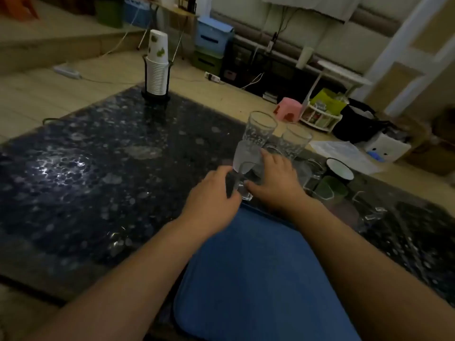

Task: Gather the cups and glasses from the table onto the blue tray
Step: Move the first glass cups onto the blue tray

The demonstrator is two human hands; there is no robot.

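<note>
At the blue tray's [256, 267] far edge, left hand [211, 193] and right hand [275, 183] are gripping one clear glass [246, 163]; bench [98, 180] leftward is lying bare.

Two bare forearms enter from the 6 o'clock edge and converge toward frame centre.

Left forearm runs from roughly 7 o'clock up toward 1 o'clock, wrist straight. Left hand [211, 193] back-up, fingers curled, gripping the near side of a clear, blurred drinking glass [246, 163].

Right forearm runs from 4 o'clock up toward 11 o'clock. Right hand [275, 183] back-up, fingers reaching over the glass's far side, thumb tucked low near its base, index extended along the wall.

Both hands hold the same glass; knuckles nearly meeting at 12 o'clock of the wrists.
</note>
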